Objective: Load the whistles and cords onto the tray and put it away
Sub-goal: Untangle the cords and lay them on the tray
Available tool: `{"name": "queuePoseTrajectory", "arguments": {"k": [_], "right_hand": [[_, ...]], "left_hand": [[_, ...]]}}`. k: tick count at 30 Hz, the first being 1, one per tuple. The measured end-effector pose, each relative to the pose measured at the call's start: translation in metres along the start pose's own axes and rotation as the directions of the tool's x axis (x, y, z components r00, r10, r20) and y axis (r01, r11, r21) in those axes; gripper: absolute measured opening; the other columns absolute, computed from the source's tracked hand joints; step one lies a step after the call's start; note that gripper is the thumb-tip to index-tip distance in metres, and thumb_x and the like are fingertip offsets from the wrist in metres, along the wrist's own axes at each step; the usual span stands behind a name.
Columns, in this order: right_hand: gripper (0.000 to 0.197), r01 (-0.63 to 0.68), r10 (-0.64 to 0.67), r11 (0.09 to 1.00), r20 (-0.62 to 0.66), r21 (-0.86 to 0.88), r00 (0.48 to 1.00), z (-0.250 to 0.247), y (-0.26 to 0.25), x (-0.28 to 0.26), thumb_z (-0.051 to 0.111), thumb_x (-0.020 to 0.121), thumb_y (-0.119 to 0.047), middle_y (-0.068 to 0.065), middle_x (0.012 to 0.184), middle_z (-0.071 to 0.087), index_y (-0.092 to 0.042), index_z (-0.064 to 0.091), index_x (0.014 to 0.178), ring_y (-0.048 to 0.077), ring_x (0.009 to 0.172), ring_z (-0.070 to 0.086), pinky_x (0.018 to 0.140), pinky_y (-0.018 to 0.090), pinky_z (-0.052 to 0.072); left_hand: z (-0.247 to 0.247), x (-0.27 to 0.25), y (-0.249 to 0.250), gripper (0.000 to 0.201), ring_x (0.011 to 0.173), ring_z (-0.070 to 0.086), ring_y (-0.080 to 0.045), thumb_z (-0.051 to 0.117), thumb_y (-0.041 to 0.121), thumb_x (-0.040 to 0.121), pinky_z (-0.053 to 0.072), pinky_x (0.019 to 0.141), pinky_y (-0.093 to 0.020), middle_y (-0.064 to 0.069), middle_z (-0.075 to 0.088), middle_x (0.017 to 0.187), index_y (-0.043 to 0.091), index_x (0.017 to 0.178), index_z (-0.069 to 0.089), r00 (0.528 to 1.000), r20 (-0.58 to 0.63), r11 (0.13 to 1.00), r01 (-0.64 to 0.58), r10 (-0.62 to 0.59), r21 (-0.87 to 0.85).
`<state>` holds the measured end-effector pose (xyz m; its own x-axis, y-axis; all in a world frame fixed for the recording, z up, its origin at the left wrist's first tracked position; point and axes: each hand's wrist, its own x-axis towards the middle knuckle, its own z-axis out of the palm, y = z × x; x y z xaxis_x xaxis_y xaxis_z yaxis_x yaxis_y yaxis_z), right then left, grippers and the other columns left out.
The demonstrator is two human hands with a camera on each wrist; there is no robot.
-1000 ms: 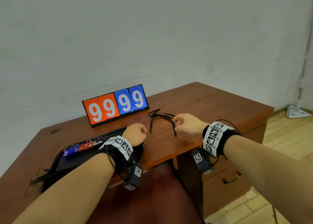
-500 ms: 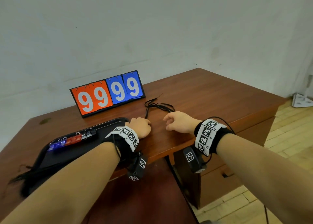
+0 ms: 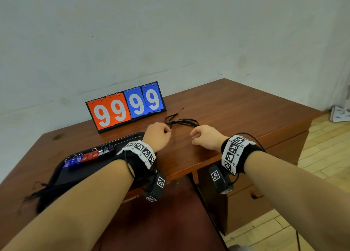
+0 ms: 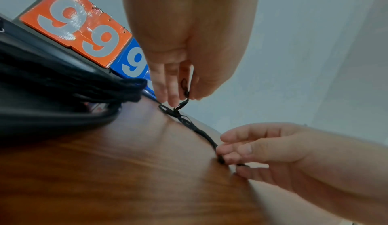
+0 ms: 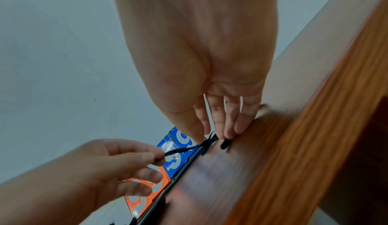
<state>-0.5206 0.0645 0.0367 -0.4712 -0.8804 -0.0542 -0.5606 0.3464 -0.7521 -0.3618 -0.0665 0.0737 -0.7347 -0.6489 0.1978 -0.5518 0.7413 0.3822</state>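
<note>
as both hands [image 3: 158, 132] pinch, cords [image 3: 181, 121] taut

The table [image 3: 236, 106] is smooth, faintly glossy wood; the cords [image 3: 181, 121] are matt black woven fabric; the scoreboard [image 3: 126, 106] cards look glossy plastic.

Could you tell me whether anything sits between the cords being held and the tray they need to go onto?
Nothing visible does. Both the left hand and right hand pinch the black cords, and only bare desk lies between them and the tray.
</note>
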Motion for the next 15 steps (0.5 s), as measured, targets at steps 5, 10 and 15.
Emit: {"name": "queuePoseTrajectory", "arguments": {"k": [5,10,15], "right_hand": [[0.04,0.036,-0.035,0.999,-0.044,0.027,0.998,-0.003,-0.008,-0.014,0.064,0.089,-0.016,-0.003,0.118,0.06,-0.023,0.057,0.129,0.016,0.108,0.058,0.086,0.026,0.046],[0.05,0.131,-0.128,0.991,-0.105,0.02,0.986,-0.005,-0.033,-0.02,0.062,0.091,-0.018,-0.004,0.123,0.057,-0.028,0.048,0.137,0.015,0.096,0.064,0.081,0.029,0.054],[0.052,0.246,-0.252,0.968,-0.21,-0.056,0.945,-0.006,-0.069,-0.022,0.065,0.09,-0.018,-0.004,0.134,0.054,-0.021,0.049,0.138,0.012,0.112,0.054,0.09,0.022,0.039]], "left_hand": [[-0.017,-0.005,0.003,0.011,0.078,0.071,-0.012,0.062,0.014,0.092,0.06,0.083,-0.035,0.005,0.071,0.083,0.022,0.087,0.069,0.987,-0.146,0.964,0.019,-0.06,-0.265],[-0.037,-0.015,0.011,0.01,0.069,0.071,-0.011,0.06,0.01,0.095,0.061,0.07,-0.027,-0.002,0.071,0.083,0.018,0.094,0.066,0.969,-0.225,0.897,-0.009,-0.102,-0.443],[-0.062,-0.017,0.017,0.013,0.067,0.071,-0.013,0.058,0.004,0.093,0.059,0.061,-0.023,-0.004,0.07,0.085,0.015,0.095,0.065,0.957,-0.276,0.872,-0.062,-0.085,-0.485]]}}
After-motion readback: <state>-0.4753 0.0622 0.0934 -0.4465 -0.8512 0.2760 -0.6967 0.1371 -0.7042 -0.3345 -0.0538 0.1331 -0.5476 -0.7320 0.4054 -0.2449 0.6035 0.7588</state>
